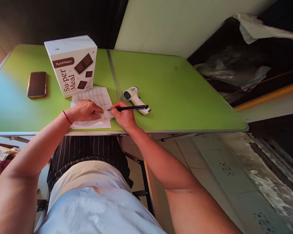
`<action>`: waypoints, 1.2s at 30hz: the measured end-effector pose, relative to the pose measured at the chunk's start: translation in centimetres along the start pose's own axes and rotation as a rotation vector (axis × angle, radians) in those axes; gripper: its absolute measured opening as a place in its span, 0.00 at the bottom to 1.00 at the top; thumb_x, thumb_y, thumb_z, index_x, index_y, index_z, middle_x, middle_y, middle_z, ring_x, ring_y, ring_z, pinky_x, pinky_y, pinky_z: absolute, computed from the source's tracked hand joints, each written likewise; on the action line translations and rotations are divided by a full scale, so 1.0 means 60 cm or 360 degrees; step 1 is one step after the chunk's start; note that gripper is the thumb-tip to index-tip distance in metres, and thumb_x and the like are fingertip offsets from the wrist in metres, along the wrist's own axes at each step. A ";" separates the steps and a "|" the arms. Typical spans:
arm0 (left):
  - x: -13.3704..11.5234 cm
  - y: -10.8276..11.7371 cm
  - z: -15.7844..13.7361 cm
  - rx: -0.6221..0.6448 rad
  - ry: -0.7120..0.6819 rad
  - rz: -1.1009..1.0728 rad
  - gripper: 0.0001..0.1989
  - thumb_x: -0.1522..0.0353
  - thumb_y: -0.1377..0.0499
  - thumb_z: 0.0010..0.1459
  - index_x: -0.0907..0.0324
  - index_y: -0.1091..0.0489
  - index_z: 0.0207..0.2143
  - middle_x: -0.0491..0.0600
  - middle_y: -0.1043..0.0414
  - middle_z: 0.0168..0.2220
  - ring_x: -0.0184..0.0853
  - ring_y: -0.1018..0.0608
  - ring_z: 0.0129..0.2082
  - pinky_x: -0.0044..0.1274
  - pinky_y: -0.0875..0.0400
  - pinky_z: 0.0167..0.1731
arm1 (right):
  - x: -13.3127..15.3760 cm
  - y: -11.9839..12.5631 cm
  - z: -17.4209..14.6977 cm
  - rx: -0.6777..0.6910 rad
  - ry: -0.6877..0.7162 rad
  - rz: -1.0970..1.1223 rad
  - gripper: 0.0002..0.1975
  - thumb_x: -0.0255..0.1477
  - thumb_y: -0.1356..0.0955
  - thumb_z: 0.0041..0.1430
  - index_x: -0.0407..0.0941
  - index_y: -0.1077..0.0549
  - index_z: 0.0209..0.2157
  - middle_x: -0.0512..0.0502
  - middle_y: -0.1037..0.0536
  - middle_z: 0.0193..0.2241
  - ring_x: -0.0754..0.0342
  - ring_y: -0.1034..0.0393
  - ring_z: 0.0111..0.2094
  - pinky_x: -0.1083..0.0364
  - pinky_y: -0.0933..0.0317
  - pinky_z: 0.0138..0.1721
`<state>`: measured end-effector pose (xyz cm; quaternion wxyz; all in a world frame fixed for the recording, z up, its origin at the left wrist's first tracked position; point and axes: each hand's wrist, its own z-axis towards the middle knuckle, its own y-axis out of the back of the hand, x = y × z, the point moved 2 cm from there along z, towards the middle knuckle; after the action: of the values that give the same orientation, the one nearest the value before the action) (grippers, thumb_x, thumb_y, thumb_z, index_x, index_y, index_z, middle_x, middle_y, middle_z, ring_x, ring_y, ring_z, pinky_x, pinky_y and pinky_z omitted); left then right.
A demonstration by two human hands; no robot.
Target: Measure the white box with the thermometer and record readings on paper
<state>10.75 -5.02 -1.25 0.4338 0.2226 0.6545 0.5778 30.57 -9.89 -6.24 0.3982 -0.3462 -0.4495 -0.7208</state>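
Note:
Several sheets of paper lie at the table's front edge, the top one covered in small dark writing. My left hand rests on the sheets with its fingers stretched out, holding nothing; a red string is around that wrist. In my right hand is a black pen, gripped near its tip, which points left at the writing. A white and blue infrared thermometer lies just beyond my right hand, partly behind the pen.
A white box printed with chocolate pieces stands behind the papers. To its left lies a phone in a gold-edged case. The green folding table has a seam across it, and a wall borders its back.

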 end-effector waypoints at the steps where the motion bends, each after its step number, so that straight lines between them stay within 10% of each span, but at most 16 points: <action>1: 0.000 0.000 0.000 -0.0002 -0.0001 -0.0002 0.18 0.63 0.39 0.61 0.55 0.17 0.51 0.51 0.15 0.35 0.38 0.17 0.33 0.25 0.33 0.31 | 0.001 0.000 0.000 0.0001 -0.0004 -0.0002 0.04 0.29 0.33 0.51 0.49 0.33 0.24 0.55 0.30 0.21 0.55 0.35 0.26 0.54 0.38 0.31; 36: 0.000 -0.001 0.000 0.0006 0.0009 -0.0020 0.18 0.62 0.39 0.61 0.55 0.17 0.51 0.50 0.15 0.35 0.38 0.17 0.33 0.25 0.33 0.32 | 0.015 0.001 0.000 0.0020 -0.0101 -0.0112 0.06 0.25 0.33 0.50 0.48 0.33 0.23 0.54 0.30 0.21 0.55 0.36 0.26 0.53 0.39 0.33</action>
<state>10.78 -5.01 -1.33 0.4350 0.2176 0.6583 0.5745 30.22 -10.17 -5.44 0.3602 -0.3502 -0.4782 -0.7203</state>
